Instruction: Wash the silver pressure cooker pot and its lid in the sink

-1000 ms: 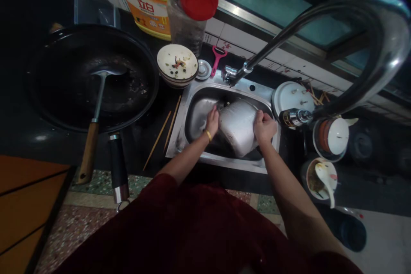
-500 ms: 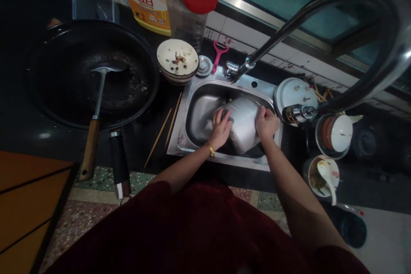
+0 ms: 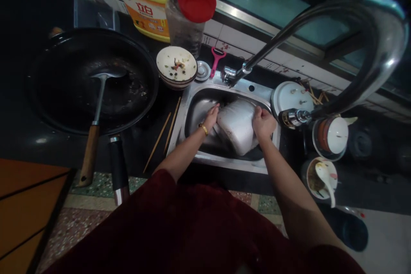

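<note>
A silvery metal pot (image 3: 239, 126) lies tilted on its side in the steel sink (image 3: 196, 107), its outer wall facing up. My right hand (image 3: 263, 124) is closed around the pot's right edge and holds it. At the pot's left end is my left hand (image 3: 211, 118), with a gold band on its wrist. Its fingers are pressed together against the pot's left side. The dark steel wool scrubber seen under these fingers a moment ago is now mostly hidden by the hand and the pot.
The tap (image 3: 372, 13) arches over the sink's right side. To the left stand a black wok (image 3: 96, 107) with a spatula (image 3: 99, 98), chopsticks (image 3: 159, 141) and a dirty bowl (image 3: 176, 66). A white lid (image 3: 290, 100) and a bowl with a spoon (image 3: 326, 180) are at right.
My left hand has slid left and slightly up, off the pot's upper wall to its left end. My right hand keeps its hold. The view has shifted slightly.
</note>
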{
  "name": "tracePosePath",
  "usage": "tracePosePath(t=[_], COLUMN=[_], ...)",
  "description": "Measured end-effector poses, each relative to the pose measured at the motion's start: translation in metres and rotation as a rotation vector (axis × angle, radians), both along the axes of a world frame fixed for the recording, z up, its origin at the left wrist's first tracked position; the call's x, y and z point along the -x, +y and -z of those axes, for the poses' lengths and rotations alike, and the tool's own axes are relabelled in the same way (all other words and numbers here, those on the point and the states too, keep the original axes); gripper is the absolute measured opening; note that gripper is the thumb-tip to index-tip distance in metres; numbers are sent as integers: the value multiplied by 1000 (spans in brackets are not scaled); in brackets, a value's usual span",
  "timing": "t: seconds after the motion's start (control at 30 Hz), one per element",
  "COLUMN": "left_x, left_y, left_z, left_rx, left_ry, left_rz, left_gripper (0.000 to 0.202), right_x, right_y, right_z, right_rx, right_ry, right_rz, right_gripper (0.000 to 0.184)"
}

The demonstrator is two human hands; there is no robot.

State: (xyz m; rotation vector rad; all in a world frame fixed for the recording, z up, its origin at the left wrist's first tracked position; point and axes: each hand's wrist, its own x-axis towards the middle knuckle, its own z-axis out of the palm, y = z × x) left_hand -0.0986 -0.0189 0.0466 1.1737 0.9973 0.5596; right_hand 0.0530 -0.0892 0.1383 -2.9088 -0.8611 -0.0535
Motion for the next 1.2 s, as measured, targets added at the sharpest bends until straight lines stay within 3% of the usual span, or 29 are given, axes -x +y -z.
tracePosePath(t=[0.07, 0.17, 0.33, 0.4, 0.5, 0.57, 0.7, 0.8, 0.9, 1.07, 1.2], left_x=[-2, -2, 0, 2, 5, 3, -1, 5, 9, 5, 11], left_y=[0, 0, 5, -12, -43, -44, -19, -28, -44, -28, -40], left_z=[1, 5, 5, -7, -27, -30, -12, -4, -7, -12, -16], left_rx=[-31, -199, -21, -193, -553, -629, -438, -468, -556, -414, -423], left_ry=[10, 28, 44, 74, 82, 79, 56, 64, 62, 89, 108], left_rz=[-18, -20, -1, 20, 175, 201, 55, 30, 72, 75, 87], left_gripper=[43, 37, 46, 44, 38, 38, 43, 43, 42, 42, 43], right_x=[0, 0, 0, 1, 2, 1, 1, 3, 4, 5, 3], right_y=[1, 0, 2, 6, 12, 15, 18, 19, 20, 19, 15], right_z=[0, 0, -2, -4, -6, -6, -6, -7, -9, -10, -9], right_rx=[-2, -11, 9, 8, 9, 14, 27, 43, 46, 41, 23], right_ry=[-4, -24, 6, 21, 80, 110, 92, 90, 81, 66, 53], right_rz=[12, 12, 7, 1, -23, -21, 8, 11, 12, 18, 14], right_gripper=[47, 47, 48, 50, 53, 53, 51, 53, 54, 51, 52])
